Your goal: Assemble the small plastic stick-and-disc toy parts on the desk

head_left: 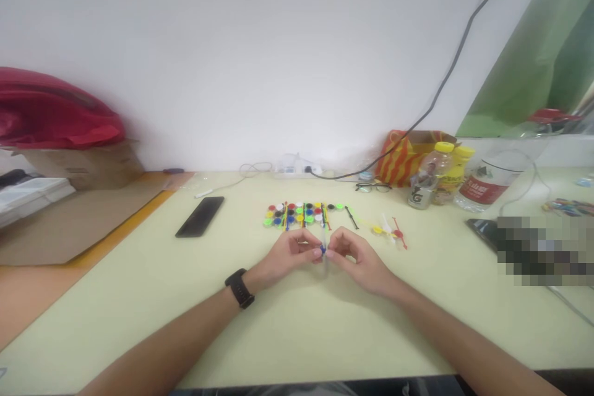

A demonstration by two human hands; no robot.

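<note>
My left hand (294, 252), with a black watch on its wrist, is closed in a pinch at a small blue piece (323, 250). Opposite it, my right hand (361, 262) pinches a pale, thin stick (325, 267) that runs upright past the blue piece. The fingertips almost meet and partly hide how the two parts join. Just beyond my hands lie rows of small coloured round discs (291, 211), with thin coloured sticks among them. A dark arrow-tipped stick (351, 216) lies to their right. Further right are loose yellow, white and red stick pieces (398, 234).
A black phone (200, 217) lies to the left. Flattened cardboard (69, 223) and a box under a red bag (55, 111) stand further left. At the back are a power strip (297, 166), glasses (374, 187), a striped bag (394, 154) and bottles (424, 179). A cable hangs down the wall.
</note>
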